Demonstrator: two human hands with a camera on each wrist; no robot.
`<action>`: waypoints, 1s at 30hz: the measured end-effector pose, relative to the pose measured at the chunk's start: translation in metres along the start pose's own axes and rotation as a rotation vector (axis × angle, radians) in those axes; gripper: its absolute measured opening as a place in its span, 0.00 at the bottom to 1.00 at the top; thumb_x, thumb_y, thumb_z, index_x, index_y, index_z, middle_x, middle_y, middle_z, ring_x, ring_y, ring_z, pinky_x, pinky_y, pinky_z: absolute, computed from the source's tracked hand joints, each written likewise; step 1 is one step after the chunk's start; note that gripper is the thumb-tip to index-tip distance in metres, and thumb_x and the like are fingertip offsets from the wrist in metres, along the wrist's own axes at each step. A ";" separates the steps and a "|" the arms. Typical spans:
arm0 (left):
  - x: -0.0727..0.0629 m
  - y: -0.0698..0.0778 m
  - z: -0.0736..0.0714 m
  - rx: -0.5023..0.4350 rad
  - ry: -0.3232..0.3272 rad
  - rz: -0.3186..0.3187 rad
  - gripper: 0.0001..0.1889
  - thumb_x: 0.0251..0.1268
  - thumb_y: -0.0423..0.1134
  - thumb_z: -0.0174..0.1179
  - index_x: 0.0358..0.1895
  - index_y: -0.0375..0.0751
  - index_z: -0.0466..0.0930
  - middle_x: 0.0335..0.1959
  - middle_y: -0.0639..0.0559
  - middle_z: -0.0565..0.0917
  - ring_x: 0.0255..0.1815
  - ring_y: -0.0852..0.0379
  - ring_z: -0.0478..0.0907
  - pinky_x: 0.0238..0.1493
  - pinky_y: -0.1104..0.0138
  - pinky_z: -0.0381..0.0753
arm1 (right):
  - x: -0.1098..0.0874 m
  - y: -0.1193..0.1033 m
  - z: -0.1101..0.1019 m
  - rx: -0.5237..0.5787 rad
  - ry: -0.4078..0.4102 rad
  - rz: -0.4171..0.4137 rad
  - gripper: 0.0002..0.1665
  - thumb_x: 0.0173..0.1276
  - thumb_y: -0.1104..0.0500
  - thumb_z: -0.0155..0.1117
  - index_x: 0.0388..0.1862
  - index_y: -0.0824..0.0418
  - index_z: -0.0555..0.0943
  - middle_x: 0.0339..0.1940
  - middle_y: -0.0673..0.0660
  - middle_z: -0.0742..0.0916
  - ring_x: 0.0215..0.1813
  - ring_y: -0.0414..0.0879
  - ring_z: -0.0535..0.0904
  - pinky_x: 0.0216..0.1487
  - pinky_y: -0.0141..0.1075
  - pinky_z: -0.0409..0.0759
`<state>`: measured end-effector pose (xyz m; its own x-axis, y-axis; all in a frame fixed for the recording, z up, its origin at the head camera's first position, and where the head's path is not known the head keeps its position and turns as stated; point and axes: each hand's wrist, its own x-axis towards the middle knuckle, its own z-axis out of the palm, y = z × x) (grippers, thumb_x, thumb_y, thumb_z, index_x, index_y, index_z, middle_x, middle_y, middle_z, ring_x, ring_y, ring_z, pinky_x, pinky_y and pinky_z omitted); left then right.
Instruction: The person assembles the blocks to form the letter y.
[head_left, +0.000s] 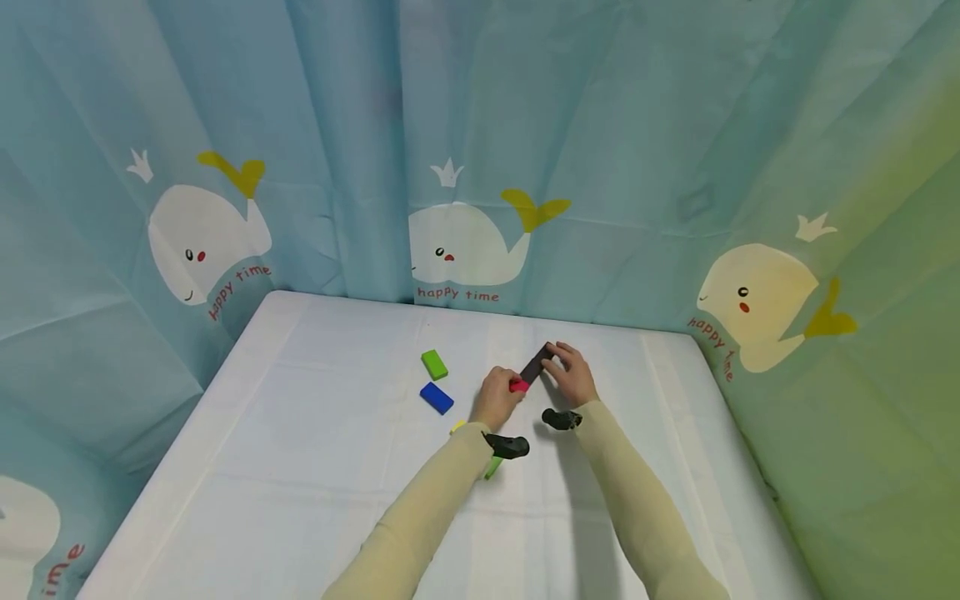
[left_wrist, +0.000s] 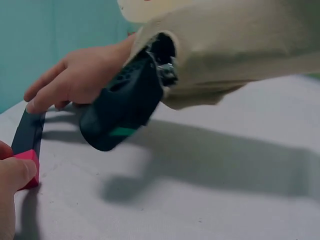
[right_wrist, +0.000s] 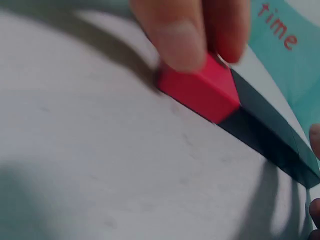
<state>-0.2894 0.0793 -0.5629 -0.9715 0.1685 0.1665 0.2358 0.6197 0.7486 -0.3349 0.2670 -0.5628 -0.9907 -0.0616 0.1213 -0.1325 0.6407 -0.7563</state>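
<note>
A pink-red block [right_wrist: 202,92] lies end to end against a black bar [right_wrist: 270,125] on the white tabletop, and together they form one straight line. My left hand [head_left: 498,398] pinches the pink-red block between thumb and fingers at the near end. At the far end of the black bar, my right hand [head_left: 573,377] has its thumb and fingertips about the tip. The left wrist view shows the right hand [left_wrist: 82,75] over the bar's far end, while only fingertips of it enter the right wrist view at the right edge.
Left of the hands lie a green block [head_left: 434,364] and a blue block [head_left: 437,397]. A yellow piece [head_left: 457,426] and another green block [head_left: 493,467] are partly hidden by my left arm. Behind the white table [head_left: 315,392] hangs a blue curtain [head_left: 495,100] with whale prints.
</note>
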 end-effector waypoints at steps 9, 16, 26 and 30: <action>0.002 -0.002 0.000 0.015 0.021 0.024 0.12 0.61 0.37 0.68 0.47 0.36 0.84 0.40 0.46 0.79 0.42 0.54 0.78 0.45 0.65 0.78 | -0.023 -0.002 0.015 0.042 0.007 -0.073 0.29 0.70 0.50 0.65 0.64 0.62 0.77 0.70 0.62 0.71 0.69 0.60 0.66 0.67 0.56 0.64; 0.010 -0.017 -0.023 0.018 0.023 0.071 0.13 0.72 0.42 0.57 0.49 0.39 0.84 0.45 0.47 0.79 0.47 0.54 0.77 0.51 0.63 0.76 | -0.032 -0.002 0.023 0.044 0.027 -0.144 0.25 0.65 0.52 0.70 0.58 0.62 0.82 0.66 0.64 0.76 0.69 0.64 0.65 0.68 0.60 0.58; 0.012 -0.060 -0.114 0.370 -0.079 -0.003 0.20 0.64 0.48 0.66 0.56 0.45 0.81 0.54 0.44 0.76 0.55 0.45 0.70 0.58 0.52 0.70 | -0.040 -0.005 0.035 0.002 0.062 -0.163 0.25 0.62 0.53 0.72 0.56 0.63 0.83 0.64 0.65 0.76 0.67 0.65 0.65 0.67 0.59 0.58; 0.007 -0.069 -0.139 0.379 -0.172 -0.082 0.24 0.60 0.49 0.69 0.58 0.43 0.80 0.53 0.42 0.75 0.52 0.44 0.69 0.54 0.51 0.72 | -0.040 -0.003 0.037 -0.063 0.098 -0.197 0.23 0.62 0.54 0.73 0.55 0.62 0.84 0.63 0.63 0.77 0.65 0.65 0.67 0.64 0.60 0.59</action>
<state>-0.3157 -0.0683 -0.5239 -0.9770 0.2125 -0.0177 0.1807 0.8689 0.4609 -0.2959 0.2391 -0.5891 -0.9377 -0.1180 0.3268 -0.3180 0.6703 -0.6705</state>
